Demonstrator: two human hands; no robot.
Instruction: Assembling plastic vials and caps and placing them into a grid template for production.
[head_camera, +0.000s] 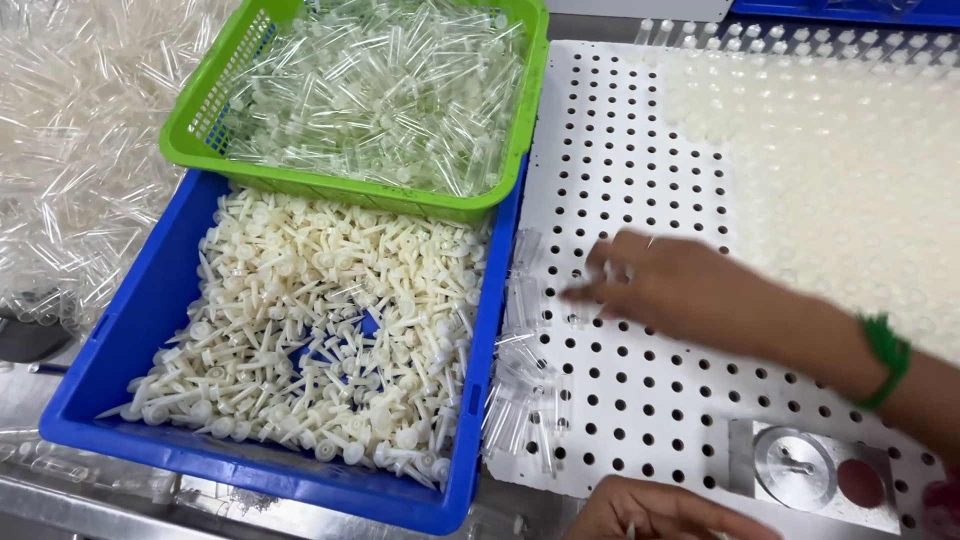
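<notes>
My right hand (665, 290), with a green band on its wrist (886, 357), reaches left across a white perforated board (640, 400). Its blurred fingertips hover over a loose row of clear plastic tubes (520, 370) lying along the board's left edge; whether they pinch one is unclear. My left hand (660, 512) shows only partly at the bottom edge, low on the board, with a small pale piece near its fingers. A blue bin (150, 310) full of cream plastic stoppers (320, 330) sits left of the board.
A green basket (190, 140) of clear tubes rests on the blue bin's far end. The board's upper right (840, 170) is filled with seated tubes. A metal disc fixture (795, 465) and a red disc (860, 482) lie at lower right. More clear tubes (70, 150) are heaped at left.
</notes>
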